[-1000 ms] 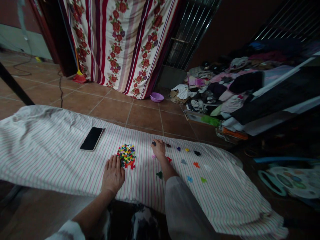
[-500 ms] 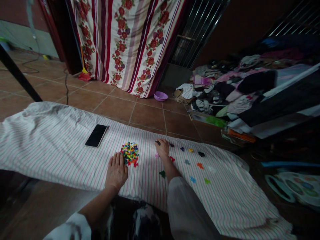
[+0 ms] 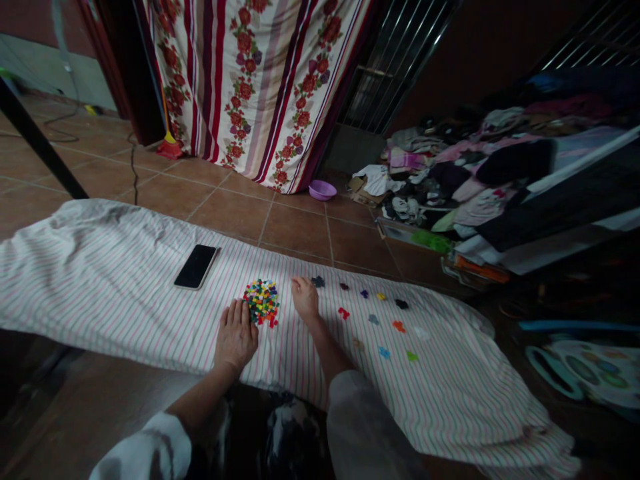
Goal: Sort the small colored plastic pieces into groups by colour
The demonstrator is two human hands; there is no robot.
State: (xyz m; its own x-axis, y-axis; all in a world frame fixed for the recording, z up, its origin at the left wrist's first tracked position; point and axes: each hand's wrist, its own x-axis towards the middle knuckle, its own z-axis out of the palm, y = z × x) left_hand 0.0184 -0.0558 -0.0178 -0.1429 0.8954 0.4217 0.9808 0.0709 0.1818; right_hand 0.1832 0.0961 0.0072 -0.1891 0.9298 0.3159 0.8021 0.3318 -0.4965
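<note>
Grip of the right hand (image 3: 305, 298): fingers curled, though whether they pinch anything I cannot tell. It sits between a heap of tiny multicoloured blocks (image 3: 262, 301) and a dark grey cluster (image 3: 319, 281). The left hand (image 3: 237, 335) lies flat, fingers extended, at the heap's edge. Farther right are red (image 3: 343, 313) and orange clusters (image 3: 399, 326); left, a smartphone (image 3: 196, 267) on striped cloth (image 3: 120, 280).

A loose heap of small pieces (image 3: 263, 303), mixed in many colours, lies on the striped cloth (image 3: 125, 280); to the right of it, little single-colour clusters (image 3: 399, 326) are spread apart in uneven rows.
</note>
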